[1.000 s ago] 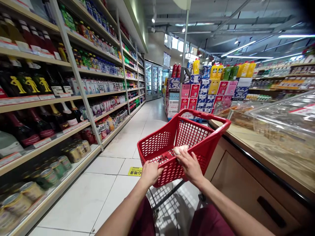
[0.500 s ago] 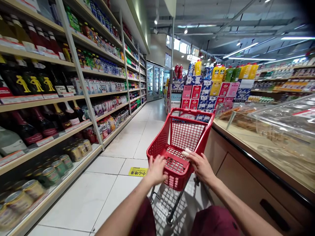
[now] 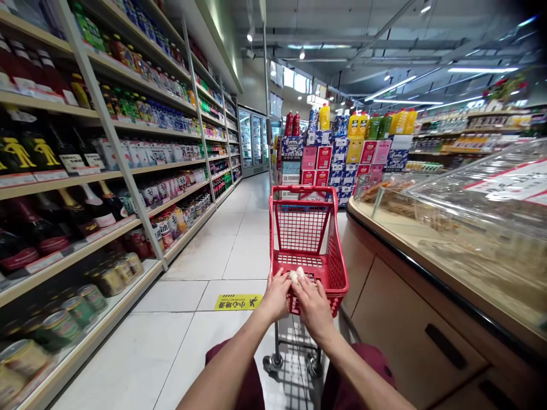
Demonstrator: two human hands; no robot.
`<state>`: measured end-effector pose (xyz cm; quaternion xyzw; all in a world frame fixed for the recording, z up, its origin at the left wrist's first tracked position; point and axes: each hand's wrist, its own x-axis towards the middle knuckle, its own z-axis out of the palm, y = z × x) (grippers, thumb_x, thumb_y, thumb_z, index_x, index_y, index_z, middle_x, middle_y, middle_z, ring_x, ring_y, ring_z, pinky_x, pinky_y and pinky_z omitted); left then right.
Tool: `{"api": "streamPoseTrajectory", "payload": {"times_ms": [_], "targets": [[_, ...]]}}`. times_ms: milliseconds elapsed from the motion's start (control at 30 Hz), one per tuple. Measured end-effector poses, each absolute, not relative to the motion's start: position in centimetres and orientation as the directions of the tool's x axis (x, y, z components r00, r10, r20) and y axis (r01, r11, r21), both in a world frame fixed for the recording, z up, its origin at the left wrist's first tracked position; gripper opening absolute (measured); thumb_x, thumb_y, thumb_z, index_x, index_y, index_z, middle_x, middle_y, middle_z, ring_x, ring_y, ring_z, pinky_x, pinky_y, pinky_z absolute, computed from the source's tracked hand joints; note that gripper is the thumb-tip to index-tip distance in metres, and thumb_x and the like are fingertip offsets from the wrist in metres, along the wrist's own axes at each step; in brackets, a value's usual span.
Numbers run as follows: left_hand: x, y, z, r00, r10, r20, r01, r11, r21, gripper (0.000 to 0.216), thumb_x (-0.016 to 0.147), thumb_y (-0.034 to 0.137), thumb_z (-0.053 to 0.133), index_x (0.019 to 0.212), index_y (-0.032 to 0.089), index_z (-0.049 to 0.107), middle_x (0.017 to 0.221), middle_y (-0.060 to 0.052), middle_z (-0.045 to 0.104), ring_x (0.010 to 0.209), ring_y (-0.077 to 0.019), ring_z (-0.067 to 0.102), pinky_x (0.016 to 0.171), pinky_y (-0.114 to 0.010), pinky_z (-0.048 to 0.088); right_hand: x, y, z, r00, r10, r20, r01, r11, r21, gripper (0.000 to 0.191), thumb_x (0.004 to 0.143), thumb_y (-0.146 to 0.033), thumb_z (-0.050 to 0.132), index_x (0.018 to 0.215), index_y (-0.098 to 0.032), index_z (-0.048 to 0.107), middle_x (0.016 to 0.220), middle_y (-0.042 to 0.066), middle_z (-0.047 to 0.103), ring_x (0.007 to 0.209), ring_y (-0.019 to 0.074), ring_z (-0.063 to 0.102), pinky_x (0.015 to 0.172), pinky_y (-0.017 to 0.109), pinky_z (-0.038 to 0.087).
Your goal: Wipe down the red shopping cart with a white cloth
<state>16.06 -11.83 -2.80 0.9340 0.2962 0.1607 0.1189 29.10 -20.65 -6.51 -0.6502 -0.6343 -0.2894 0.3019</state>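
Note:
A red plastic shopping cart (image 3: 306, 239) stands in the aisle straight ahead of me, pointing down the aisle. My left hand (image 3: 277, 295) is closed on the near rim of the cart. My right hand (image 3: 313, 302) rests on the same rim beside it, fingers curled round a small pale thing (image 3: 296, 275) that I cannot name. Both forearms reach forward from the bottom of the view. The basket looks empty apart from what my right hand holds.
Shelves of bottles and cans (image 3: 85, 188) line the left side. A curved wooden counter with clear food bins (image 3: 448, 228) runs along the right, close to the cart. A stack of boxes topped with bottles (image 3: 342, 154) stands ahead. A yellow floor sticker (image 3: 237, 302) lies by the cart.
The cart has swung from slanting right to pointing straight down the aisle. My hands have come close together on the near rim. The view has shifted along the counter.

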Motion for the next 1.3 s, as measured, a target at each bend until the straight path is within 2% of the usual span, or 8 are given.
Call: {"api": "streamPoseTrajectory", "payload": {"times_ms": [200,367,467,567,767,967,1133,1300], "targets": [[16.1,-11.7,-3.0,0.814,0.547,0.196,0.460,-0.813,0.357,0.050,0.065,0.004,0.047,0.114,0.014,0.048,0.135,-0.012,0.037,0.132,-0.0234,0.016,0.106,-0.051,0.010,33.7,-22.7,-7.9,0.130,0.578,0.805,0.985,-0.166,-0.040,0.037,0.081,-0.010,0.038,0.110,-0.022,0.056,0.119,0.008,0.056,0.111,0.0195,0.050,0.102,0.045,0.019],[16.0,-11.5,-2.9,0.830,0.520,0.202,0.419,-0.821,0.389,0.056,0.066,0.001,0.042,0.120,0.012,0.043,0.136,-0.012,0.037,0.132,-0.0218,0.016,0.106,-0.050,0.015,28.4,-20.6,-8.7,0.026,0.514,0.858,0.992,0.092,-0.085,0.031,0.081,-0.010,0.040,0.101,-0.021,0.061,0.114,0.008,0.059,0.115,0.0190,0.045,0.096,0.039,0.030],[15.5,-10.5,-2.7,0.812,0.540,0.222,0.422,-0.805,0.416,0.051,0.069,0.001,0.041,0.118,0.011,0.045,0.134,-0.012,0.040,0.130,-0.0204,0.023,0.106,-0.043,0.021,26.9,-19.8,-9.2,0.040,0.562,0.826,0.986,0.112,-0.124,0.033,0.082,-0.010,0.039,0.104,-0.022,0.060,0.115,0.008,0.058,0.111,0.0189,0.047,0.089,0.036,0.035],[15.4,-9.6,-2.4,0.779,0.588,0.217,0.469,-0.777,0.420,0.037,0.070,0.004,0.044,0.104,0.013,0.055,0.124,-0.011,0.050,0.127,-0.0222,0.030,0.105,-0.041,0.024,26.7,-19.4,-10.6,0.072,0.642,0.763,0.987,0.066,-0.148,0.034,0.081,-0.009,0.038,0.105,-0.021,0.060,0.110,0.010,0.058,0.102,0.0197,0.052,0.083,0.034,0.039],[15.6,-9.5,-2.1,0.768,0.602,0.221,0.481,-0.769,0.421,0.033,0.069,0.003,0.044,0.096,0.017,0.058,0.114,-0.006,0.058,0.122,-0.0203,0.038,0.102,-0.037,0.030,26.5,-20.2,-13.6,0.036,0.756,0.653,0.984,0.089,-0.157,0.042,0.075,-0.001,0.038,0.099,-0.024,0.062,0.088,0.005,0.063,0.082,0.0167,0.055,0.073,0.029,0.043],[15.4,-9.5,-2.2,0.741,0.636,0.218,0.506,-0.741,0.440,0.036,0.066,-0.001,0.040,0.092,0.017,0.057,0.112,-0.006,0.059,0.125,-0.0195,0.034,0.103,-0.037,0.029,28.6,-20.8,-11.5,0.146,0.617,0.773,0.954,0.119,-0.275,0.037,0.080,-0.011,0.037,0.111,-0.021,0.056,0.103,0.010,0.057,0.096,0.0199,0.051,0.082,0.035,0.042],[15.1,-9.8,-1.8,0.746,0.633,0.204,0.510,-0.741,0.436,0.039,0.064,-0.003,0.038,0.092,0.017,0.057,0.108,-0.006,0.061,0.122,-0.0194,0.037,0.101,-0.037,0.032,30.1,-22.5,-13.5,0.146,0.744,0.652,0.954,0.070,-0.293,0.036,0.075,-0.008,0.039,0.098,-0.024,0.061,0.094,0.007,0.059,0.085,0.0178,0.055,0.072,0.030,0.047],[15.1,-9.7,-1.9,0.722,0.667,0.185,0.539,-0.710,0.454,0.041,0.064,-0.002,0.040,0.095,0.019,0.056,0.112,-0.006,0.058,0.125,-0.0210,0.033,0.104,-0.045,0.024,33.4,-23.1,-12.1,0.331,0.561,0.759,0.926,-0.035,-0.377,0.032,0.077,-0.015,0.040,0.102,-0.021,0.059,0.100,0.010,0.055,0.095,0.0217,0.051,0.081,0.037,0.044]]}}
